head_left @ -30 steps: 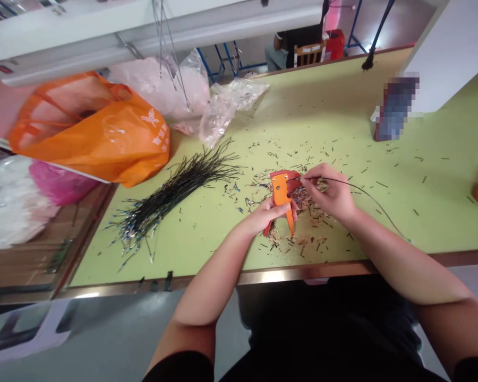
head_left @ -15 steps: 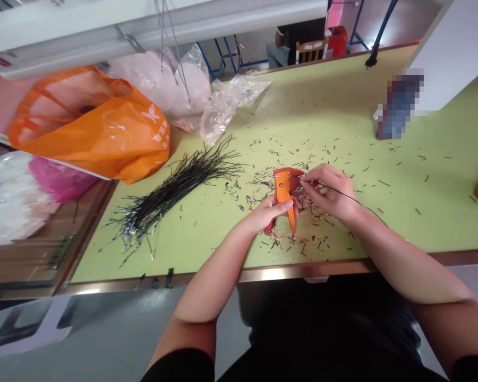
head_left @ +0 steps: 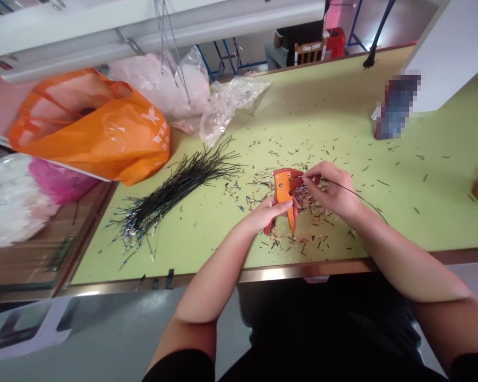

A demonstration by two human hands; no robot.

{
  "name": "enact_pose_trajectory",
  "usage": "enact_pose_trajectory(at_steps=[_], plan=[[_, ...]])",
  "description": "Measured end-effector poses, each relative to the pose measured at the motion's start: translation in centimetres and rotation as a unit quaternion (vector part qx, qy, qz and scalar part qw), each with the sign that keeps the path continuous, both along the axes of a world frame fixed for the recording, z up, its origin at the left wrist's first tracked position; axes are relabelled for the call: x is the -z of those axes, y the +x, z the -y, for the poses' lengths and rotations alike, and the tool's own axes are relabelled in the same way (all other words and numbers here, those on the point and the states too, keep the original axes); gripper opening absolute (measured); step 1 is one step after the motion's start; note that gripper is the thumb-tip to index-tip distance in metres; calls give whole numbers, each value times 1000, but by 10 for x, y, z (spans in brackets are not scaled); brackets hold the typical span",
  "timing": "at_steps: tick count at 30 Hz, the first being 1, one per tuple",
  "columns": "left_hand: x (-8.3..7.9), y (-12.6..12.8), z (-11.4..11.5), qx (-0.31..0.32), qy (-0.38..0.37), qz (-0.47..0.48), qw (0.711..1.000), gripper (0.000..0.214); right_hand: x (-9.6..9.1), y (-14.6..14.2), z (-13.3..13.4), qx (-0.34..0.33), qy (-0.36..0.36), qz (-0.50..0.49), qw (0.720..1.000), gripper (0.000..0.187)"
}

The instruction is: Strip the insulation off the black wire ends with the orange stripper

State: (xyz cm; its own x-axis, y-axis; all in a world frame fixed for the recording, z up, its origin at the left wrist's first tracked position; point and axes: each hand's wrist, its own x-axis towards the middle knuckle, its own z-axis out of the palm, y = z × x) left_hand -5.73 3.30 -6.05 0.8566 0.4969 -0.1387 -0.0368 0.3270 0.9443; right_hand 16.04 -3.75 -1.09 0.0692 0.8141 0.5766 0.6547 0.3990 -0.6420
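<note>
My left hand (head_left: 267,214) grips the handles of an orange automatic wire stripper (head_left: 282,190), which stands just above the green tabletop. My right hand (head_left: 329,191) pinches a thin black wire (head_left: 360,198) between its fingertips, right beside the tool's dark red jaws. The wire's end is hidden at the jaws, and its tail trails off to the right past my forearm. To the left of my hands lies a loose bundle of black wires (head_left: 175,194) with blue-tipped ends.
Wire offcuts (head_left: 308,204) are scattered around my hands and across the green table (head_left: 414,228). An orange plastic bag (head_left: 91,127) and clear plastic bags (head_left: 223,106) lie at the far left. A seated person (head_left: 298,45) is beyond the table.
My right hand has moved slightly left, closer to the stripper's jaws, and the black wire's tail has swung upward. The stripper has stayed nearly still in my left hand.
</note>
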Motion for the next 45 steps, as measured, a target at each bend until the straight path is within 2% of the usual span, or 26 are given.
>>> enact_pose_trajectory(at_steps=[6, 13, 18, 24, 27, 29, 31, 33, 35, 36, 42, 45], plan=[[1, -1, -1, 2, 5, -7, 1000, 46, -1, 1, 2, 25, -17, -8, 1000, 8], [1, 0, 0, 2, -13, 6, 1000, 49, 2, -4, 2, -4, 34, -28, 999, 7], [-2, 1, 0, -3, -55, 33, 998, 55, 10, -5, 1, -21, 104, -13, 994, 10], [1, 1, -2, -15, -58, 30, 998, 58, 16, -3, -1, -12, 112, -22, 993, 12], [0, 1, -3, -16, -50, 23, 998, 59, 15, 1, -4, -8, 73, -81, 994, 7], [-2, 1, -2, -13, -56, 25, 998, 59, 14, 4, -7, -23, 6, -180, 983, 6], [-4, 1, -1, -5, -74, 41, 996, 59, 15, 7, -10, -60, -79, -312, 945, 18], [-7, 2, 1, 6, -88, 65, 994, 58, 16, 7, -13, -102, -158, -421, 887, 30], [-8, 3, 3, 17, -94, 80, 992, 57, 18, 4, -15, -129, -208, -476, 844, 39], [-8, 3, 3, 19, -94, 83, 992, 57, 19, 2, -15, -133, -219, -486, 836, 41], [-8, 3, 3, 17, -77, 75, 994, 55, 22, -1, -16, -108, -215, -450, 860, 45], [-8, 2, 3, 20, -68, 57, 996, 56, 21, 3, -16, -110, -219, -451, 858, 44]])
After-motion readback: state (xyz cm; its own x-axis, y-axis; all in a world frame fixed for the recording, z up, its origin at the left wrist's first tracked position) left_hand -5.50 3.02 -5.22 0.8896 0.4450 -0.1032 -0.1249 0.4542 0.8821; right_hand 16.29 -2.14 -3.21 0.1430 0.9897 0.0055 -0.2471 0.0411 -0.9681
